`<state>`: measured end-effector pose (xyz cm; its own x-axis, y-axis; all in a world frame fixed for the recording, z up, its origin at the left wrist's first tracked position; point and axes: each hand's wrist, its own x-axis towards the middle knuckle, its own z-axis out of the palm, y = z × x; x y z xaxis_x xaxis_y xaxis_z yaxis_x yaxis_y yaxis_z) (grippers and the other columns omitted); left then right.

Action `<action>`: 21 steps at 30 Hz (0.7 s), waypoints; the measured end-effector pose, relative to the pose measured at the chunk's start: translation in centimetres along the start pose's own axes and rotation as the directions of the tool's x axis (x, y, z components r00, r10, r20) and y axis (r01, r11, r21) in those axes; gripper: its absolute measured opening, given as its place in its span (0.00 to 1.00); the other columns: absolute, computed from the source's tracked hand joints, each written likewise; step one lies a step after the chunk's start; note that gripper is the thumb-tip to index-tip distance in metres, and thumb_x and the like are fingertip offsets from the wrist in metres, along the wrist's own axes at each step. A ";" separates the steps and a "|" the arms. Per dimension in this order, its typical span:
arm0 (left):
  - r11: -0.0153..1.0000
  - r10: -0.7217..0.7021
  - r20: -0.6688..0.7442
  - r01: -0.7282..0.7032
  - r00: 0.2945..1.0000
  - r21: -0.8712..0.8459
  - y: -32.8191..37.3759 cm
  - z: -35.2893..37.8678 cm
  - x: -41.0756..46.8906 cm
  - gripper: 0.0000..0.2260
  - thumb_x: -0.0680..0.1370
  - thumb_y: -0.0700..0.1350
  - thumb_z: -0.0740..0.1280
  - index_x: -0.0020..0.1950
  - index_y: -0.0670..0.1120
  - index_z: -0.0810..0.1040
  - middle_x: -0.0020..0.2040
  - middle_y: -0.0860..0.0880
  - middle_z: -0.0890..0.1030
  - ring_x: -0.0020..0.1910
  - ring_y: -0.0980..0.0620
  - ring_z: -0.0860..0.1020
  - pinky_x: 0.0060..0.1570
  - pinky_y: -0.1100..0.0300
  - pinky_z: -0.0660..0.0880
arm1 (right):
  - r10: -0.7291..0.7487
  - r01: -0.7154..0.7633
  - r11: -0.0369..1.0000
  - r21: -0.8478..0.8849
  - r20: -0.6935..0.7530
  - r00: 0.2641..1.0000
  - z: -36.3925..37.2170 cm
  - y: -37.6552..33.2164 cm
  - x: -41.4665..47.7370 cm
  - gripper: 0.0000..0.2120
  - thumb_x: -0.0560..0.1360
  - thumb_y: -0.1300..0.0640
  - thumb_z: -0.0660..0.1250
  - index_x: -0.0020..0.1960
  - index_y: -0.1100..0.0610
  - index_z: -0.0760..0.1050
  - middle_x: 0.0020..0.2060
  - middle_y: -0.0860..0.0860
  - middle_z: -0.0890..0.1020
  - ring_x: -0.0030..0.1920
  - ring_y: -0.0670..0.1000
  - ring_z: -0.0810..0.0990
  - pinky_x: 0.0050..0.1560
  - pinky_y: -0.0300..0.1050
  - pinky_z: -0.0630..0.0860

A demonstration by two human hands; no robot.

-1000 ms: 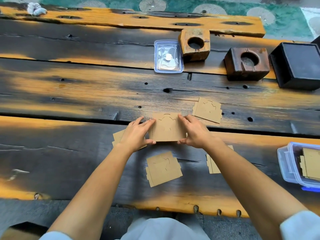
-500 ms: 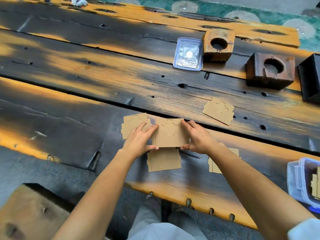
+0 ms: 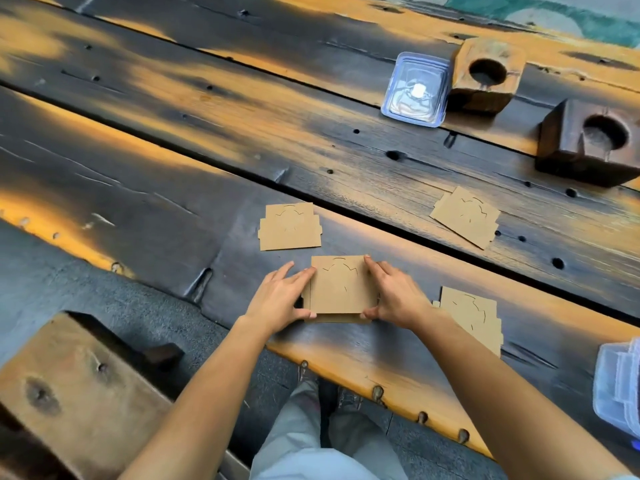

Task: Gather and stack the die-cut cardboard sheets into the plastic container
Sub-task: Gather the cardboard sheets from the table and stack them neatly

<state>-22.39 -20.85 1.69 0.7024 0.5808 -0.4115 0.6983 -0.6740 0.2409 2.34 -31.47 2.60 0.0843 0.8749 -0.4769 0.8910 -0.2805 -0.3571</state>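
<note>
Both side edges of one stack point(image 3: 341, 285) of sheets are pinched, left grip point(image 3: 277, 299) on the left, right grip point(image 3: 394, 296) on the right, its longer side running between them, on the table point(image 3: 138, 202). The container point(image 3: 620, 386) lies well right, nearest the right grip. No writing is readable.

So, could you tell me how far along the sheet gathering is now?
Done: unclear; the plastic container at the right edge is blurred. In hand: left hand and right hand grip a small stack, one sheet squared over another. Left: the sheet beyond the left hand, the far sheet, and the sheet beside the right forearm, then everything into the container.
</note>
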 end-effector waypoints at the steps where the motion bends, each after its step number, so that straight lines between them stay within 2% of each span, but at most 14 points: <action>1: 1.000 0.002 0.003 -0.002 1.000 -0.004 -0.2 0.3 0.1 0.44 0.73 0.64 0.70 0.82 0.50 0.52 0.78 0.52 0.66 0.81 0.45 0.53 0.74 0.49 0.59 | 0.009 -0.009 1.000 0.004 0.003 1.000 0.4 0.0 0.1 0.59 0.65 0.40 0.79 0.82 0.54 0.46 0.73 0.53 0.66 0.68 0.59 0.69 0.67 0.53 0.71; 7: 0.999 0.042 0.039 -0.041 0.998 -0.020 -0.6 2.1 1.0 0.44 0.74 0.64 0.70 0.82 0.49 0.52 0.78 0.51 0.67 0.80 0.44 0.55 0.74 0.48 0.58 | 0.074 -0.074 0.997 0.014 0.024 0.997 2.6 0.5 0.4 0.60 0.65 0.38 0.79 0.82 0.52 0.44 0.72 0.52 0.67 0.68 0.58 0.69 0.65 0.53 0.72; 11: 0.999 0.043 0.039 -0.042 0.998 -0.030 -0.8 3.2 1.2 0.44 0.74 0.63 0.70 0.82 0.50 0.52 0.79 0.52 0.65 0.80 0.45 0.55 0.74 0.48 0.57 | 0.094 -0.095 0.996 0.002 0.035 0.995 3.5 0.7 0.6 0.60 0.65 0.37 0.78 0.82 0.53 0.43 0.73 0.52 0.66 0.67 0.58 0.69 0.66 0.54 0.72; 21: 1.000 0.014 0.018 -0.014 1.000 -0.013 -1.6 4.9 1.0 0.43 0.74 0.64 0.70 0.81 0.51 0.53 0.80 0.52 0.62 0.80 0.45 0.55 0.75 0.49 0.58 | 0.087 -0.087 0.996 0.004 0.010 0.996 5.0 0.3 1.0 0.59 0.66 0.39 0.78 0.82 0.53 0.45 0.73 0.52 0.67 0.69 0.56 0.68 0.69 0.52 0.69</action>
<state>-23.45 -21.42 -3.41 0.7096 0.5628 -0.4239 0.6902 -0.6762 0.2576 0.45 -32.70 -2.02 0.1569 0.8432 -0.5143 0.8785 -0.3570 -0.3173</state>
